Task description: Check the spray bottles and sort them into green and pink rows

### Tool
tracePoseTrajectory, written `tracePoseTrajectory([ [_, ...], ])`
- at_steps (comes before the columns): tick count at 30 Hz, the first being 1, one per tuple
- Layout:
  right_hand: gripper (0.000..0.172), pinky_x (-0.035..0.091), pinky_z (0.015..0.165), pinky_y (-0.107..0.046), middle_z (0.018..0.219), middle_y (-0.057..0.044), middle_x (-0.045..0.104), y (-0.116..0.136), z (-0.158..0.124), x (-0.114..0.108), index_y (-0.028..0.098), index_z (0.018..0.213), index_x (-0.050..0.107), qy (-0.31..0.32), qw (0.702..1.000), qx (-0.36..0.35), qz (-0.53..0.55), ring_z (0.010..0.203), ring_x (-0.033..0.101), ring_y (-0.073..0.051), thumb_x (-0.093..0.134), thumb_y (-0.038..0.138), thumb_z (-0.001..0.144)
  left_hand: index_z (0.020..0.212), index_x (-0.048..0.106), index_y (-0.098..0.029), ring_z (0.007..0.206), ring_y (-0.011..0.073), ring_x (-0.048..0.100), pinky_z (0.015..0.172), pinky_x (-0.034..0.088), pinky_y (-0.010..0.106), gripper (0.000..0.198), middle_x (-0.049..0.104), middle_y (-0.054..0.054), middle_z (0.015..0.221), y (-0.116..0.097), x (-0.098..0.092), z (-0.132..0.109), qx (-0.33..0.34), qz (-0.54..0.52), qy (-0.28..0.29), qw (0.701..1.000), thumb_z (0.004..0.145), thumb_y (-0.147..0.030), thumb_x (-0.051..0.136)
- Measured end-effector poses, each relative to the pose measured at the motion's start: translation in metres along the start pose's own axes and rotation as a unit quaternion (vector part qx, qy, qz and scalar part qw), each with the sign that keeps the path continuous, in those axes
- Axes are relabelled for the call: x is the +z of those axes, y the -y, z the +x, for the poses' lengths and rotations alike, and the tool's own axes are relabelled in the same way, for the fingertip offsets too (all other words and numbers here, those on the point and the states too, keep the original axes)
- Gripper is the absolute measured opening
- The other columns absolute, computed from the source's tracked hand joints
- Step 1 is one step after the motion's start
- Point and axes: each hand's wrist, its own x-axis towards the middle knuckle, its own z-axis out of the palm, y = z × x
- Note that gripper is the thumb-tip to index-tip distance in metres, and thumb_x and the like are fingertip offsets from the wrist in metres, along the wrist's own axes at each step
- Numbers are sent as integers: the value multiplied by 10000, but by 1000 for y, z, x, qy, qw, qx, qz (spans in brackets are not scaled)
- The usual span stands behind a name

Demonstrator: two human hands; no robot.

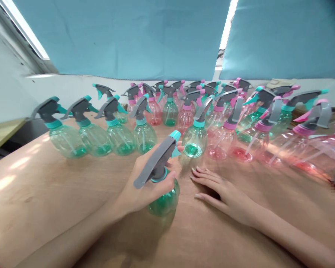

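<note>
My left hand point(145, 186) is wrapped round the neck of a green spray bottle point(164, 201) with a grey trigger head and teal nozzle, which stands tilted on the wooden table point(58, 208). My right hand point(217, 188) lies flat on the table just right of it, fingers stretched out and together, holding nothing. Its fingertips point toward another green spray bottle point(194, 139) standing a short way behind.
Several green spray bottles point(95, 137) stand in a row at the back left. Many pink spray bottles point(240, 143) crowd the back right, some lying over. A blue curtain point(123, 37) hangs behind the table above a white sill.
</note>
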Motion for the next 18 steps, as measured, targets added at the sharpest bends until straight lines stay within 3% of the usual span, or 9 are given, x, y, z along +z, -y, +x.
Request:
tracePoseTrajectory([
  [3,502,349,1163,-486,1509,-41,467,-1,-1,1,245,1389,542,-4,1000,0,5,1421,377,-251,483,519,972,1202,574,-193,730,174,639,736,571,307,489,666,-6,819,-2,-1,0,21,-24,4,999,719,-127,548],
  [9,492,347,1164,-479,1516,-39,457,-4,-2,2,258,1399,533,-9,1000,-5,14,1424,371,-253,498,500,972,1047,631,-226,692,158,601,646,546,270,421,653,10,961,-12,-6,-5,13,-7,21,1000,658,-101,528],
  [13,494,336,1169,-483,1513,-40,462,-4,-2,2,261,1404,529,-7,1000,-6,17,1420,377,-254,506,495,970,963,607,-241,602,143,570,570,516,257,330,642,-11,876,-14,-7,-6,0,17,24,1000,665,-127,526],
  [18,495,354,1158,-496,1511,-45,464,-2,-1,1,255,1401,534,-8,1000,-4,18,1420,377,-263,508,494,968,900,570,-243,788,199,624,645,552,279,280,632,9,915,-14,-5,-4,16,-14,13,1000,651,-118,541],
])
